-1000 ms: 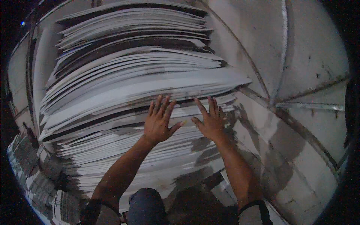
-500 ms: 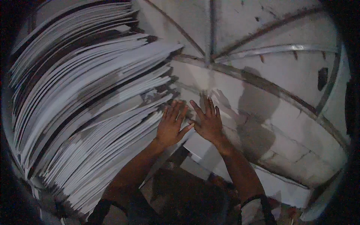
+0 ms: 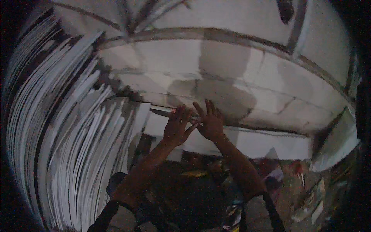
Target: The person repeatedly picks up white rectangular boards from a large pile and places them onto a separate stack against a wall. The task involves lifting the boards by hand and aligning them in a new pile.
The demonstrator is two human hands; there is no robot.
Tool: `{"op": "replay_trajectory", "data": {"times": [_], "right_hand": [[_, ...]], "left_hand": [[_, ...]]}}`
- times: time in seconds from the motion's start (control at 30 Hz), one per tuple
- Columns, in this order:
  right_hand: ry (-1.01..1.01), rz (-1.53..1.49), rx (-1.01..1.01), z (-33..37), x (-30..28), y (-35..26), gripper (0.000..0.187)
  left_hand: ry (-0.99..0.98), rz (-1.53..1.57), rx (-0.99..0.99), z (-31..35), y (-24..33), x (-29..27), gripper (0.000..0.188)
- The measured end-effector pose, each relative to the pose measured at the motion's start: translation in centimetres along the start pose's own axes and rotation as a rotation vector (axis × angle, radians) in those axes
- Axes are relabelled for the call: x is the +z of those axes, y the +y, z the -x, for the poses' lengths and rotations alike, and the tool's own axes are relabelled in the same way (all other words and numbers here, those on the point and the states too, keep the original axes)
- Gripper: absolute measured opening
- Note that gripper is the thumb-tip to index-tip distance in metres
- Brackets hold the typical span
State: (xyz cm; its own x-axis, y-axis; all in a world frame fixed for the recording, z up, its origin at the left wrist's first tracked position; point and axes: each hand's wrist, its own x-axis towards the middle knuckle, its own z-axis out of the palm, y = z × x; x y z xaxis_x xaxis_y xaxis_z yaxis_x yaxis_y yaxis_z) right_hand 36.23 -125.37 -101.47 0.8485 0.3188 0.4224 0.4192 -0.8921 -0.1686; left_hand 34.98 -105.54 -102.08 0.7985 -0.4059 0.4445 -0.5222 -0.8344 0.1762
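Observation:
Side by side in mid-view, my left hand (image 3: 177, 127) and my right hand (image 3: 210, 123) are held out with palms away from me and fingers apart. Their thumbs come close together; I cannot tell whether they touch. Neither hand holds anything. Behind them, in line with the fingers, runs a long white panel (image 3: 270, 145) along the foot of the wall (image 3: 166, 58). Nearest on the left stands a large stack of thin white sheets (image 3: 83, 131), packed on edge, their material unclear in the dim light.
A second bundle of sheets (image 3: 29, 50) stands at the far left. A pale board (image 3: 336, 143) leans at the right end of the wall. Scraps and litter (image 3: 309, 193) lie on the dark floor at the right, with a yellow piece (image 3: 194, 173) below my hands.
The view has swung to the right, so the stack now sits farther left and more floor litter shows at the right. Both hands keep nearly the same spread pose.

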Motion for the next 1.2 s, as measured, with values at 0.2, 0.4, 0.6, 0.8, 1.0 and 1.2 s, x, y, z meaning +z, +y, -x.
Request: {"op": "replay_trajectory", "data": {"times": [0.2, 0.4, 0.6, 0.8, 1.0, 1.2], "right_hand": [[-0.153, -0.079, 0.176, 12.1, 8.5, 6.8, 0.079], [-0.628, 0.106, 0.291, 23.4, 11.3, 15.1, 0.084], [-0.826, 0.139, 0.387, 25.0, 9.0, 17.3, 0.093], [-0.559, 0.204, 0.270, 26.8, 15.3, 19.1, 0.094], [-0.709, 0.195, 0.094, 24.6, 11.3, 20.2, 0.082], [-0.543, 0.037, 0.018, 23.0, 10.0, 22.8, 0.070]], "left_hand": [[-0.280, 0.057, 0.048, 4.3, 3.4, 10.1, 0.075], [-0.671, 0.031, -0.026, 8.5, 6.3, 17.4, 0.080], [-0.583, 0.087, 0.016, 12.0, 6.0, 21.4, 0.076], [-0.606, -0.003, 0.042, 12.5, 5.7, 21.3, 0.078], [-0.503, -0.242, 0.153, 11.4, 3.5, 24.6, 0.071], [-0.369, -0.171, 0.090, 9.5, 2.7, 25.1, 0.069]]}}
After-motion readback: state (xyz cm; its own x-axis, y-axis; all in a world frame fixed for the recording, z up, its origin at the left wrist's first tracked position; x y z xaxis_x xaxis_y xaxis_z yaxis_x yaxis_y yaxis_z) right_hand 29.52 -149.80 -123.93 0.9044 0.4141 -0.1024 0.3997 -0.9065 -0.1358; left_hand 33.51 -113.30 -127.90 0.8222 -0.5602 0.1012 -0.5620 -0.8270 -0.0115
